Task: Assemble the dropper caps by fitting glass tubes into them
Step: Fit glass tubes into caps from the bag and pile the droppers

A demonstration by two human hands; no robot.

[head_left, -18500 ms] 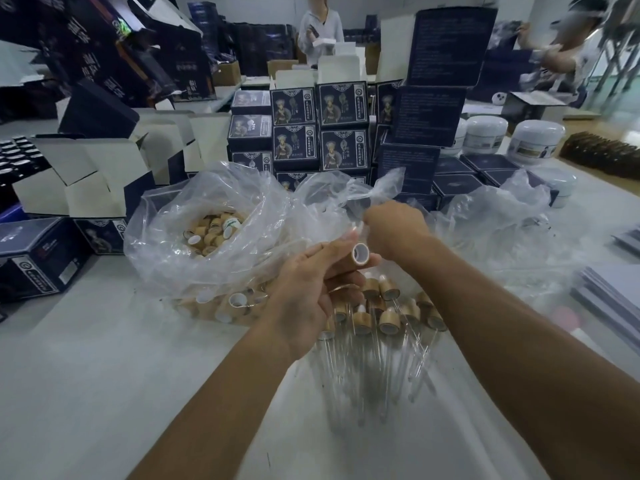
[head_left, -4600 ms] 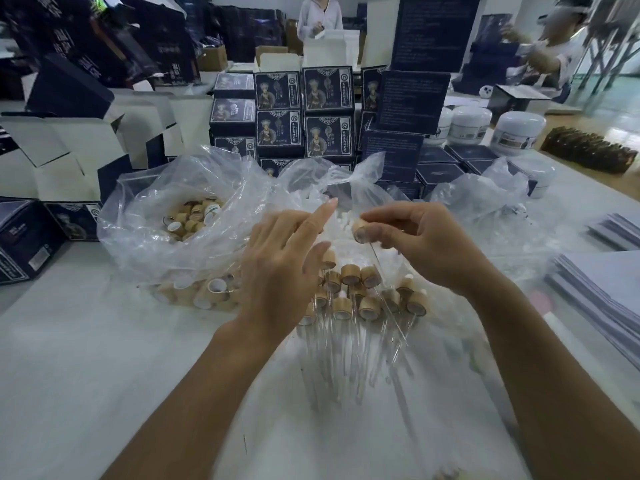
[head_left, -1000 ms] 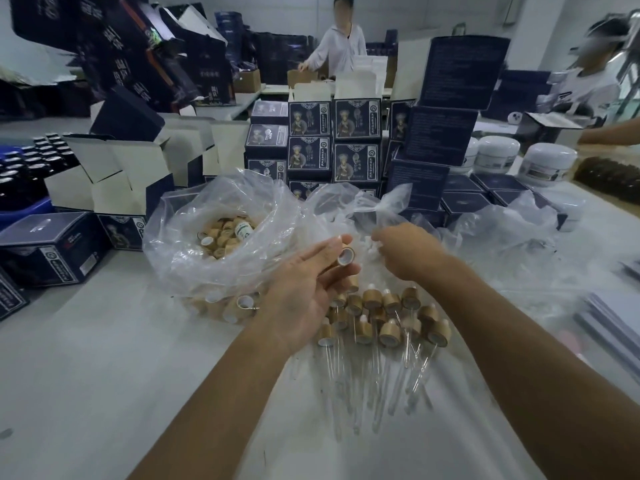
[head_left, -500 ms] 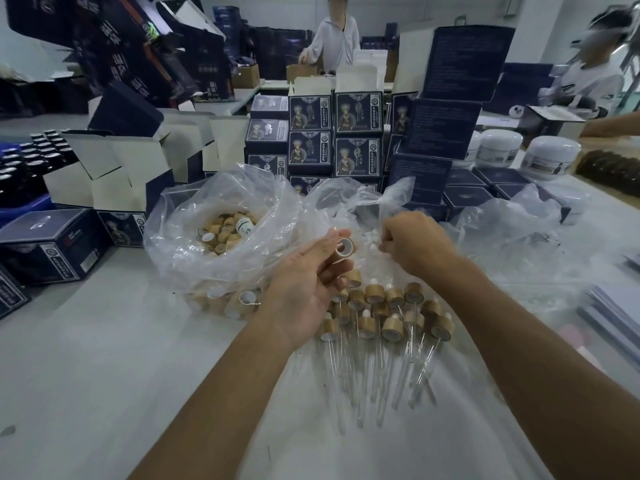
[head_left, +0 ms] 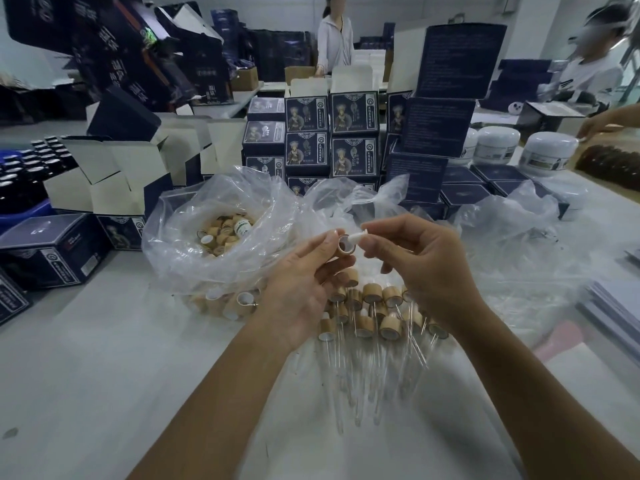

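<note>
Reading the printing first: the stacked navy cartons point(head_left: 306, 114) carry a figure portrait and a round emblem, but I cannot make out their lettering. The dark cartons point(head_left: 117, 46) at upper left bear large pale characters, also unreadable to me.

My left hand point(head_left: 298, 289) pinches a wooden dropper cap point(head_left: 346, 244) between thumb and fingertips, open end facing the camera. My right hand point(head_left: 426, 268) pinches a small white bulb piece point(head_left: 356, 236) with thumb and forefinger; its tip is at the mouth of the cap. Both hands are raised above the table point(head_left: 86, 375), close together, the cap between them.

Directly below the hands lies a cluster of assembled droppers point(head_left: 367, 327), wooden caps pointing away from me and glass tubes point(head_left: 346, 382) pointing toward me.

A clear plastic bag point(head_left: 214, 244) left of the hands holds loose wooden caps point(head_left: 221, 233); more caps show through its lower edge. A second clear bag point(head_left: 512, 230) lies to the right; its contents I cannot tell. White jars point(head_left: 547, 152) stand at the far right, and open cartons point(head_left: 114, 181) at the left.
</note>
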